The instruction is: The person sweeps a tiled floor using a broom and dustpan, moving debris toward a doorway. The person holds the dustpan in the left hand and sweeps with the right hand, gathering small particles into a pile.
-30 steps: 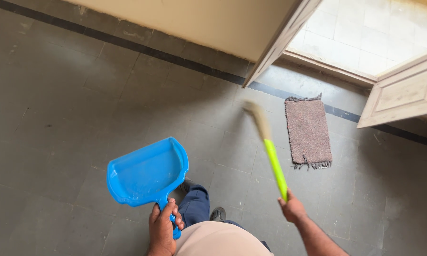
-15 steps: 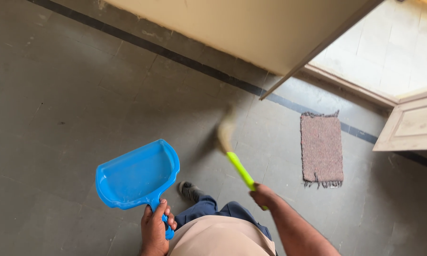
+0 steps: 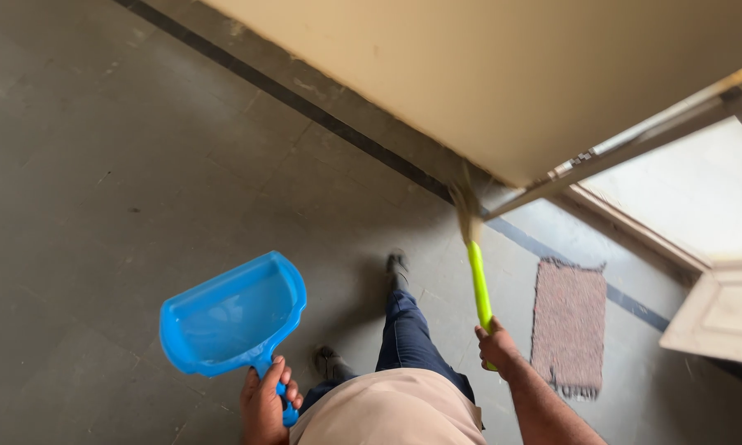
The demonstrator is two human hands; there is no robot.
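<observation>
My left hand grips the handle of a blue plastic dustpan, held out flat over the grey floor at the lower left. My right hand is closed around the bright green handle of a small broom. Its straw-coloured bristles point away from me, toward the base of the cream wall. My legs in dark trousers and dark shoes show between the two hands, one foot stepped forward.
A cream wall with a dark floor stripe runs across the top. A small pinkish doormat lies at the right, before an open doorway with a pale door leaf.
The view has swung left and the wall is closer. The broom has swung from left of my body to pointing straight ahead at the wall. The dustpan stays in my left hand.
</observation>
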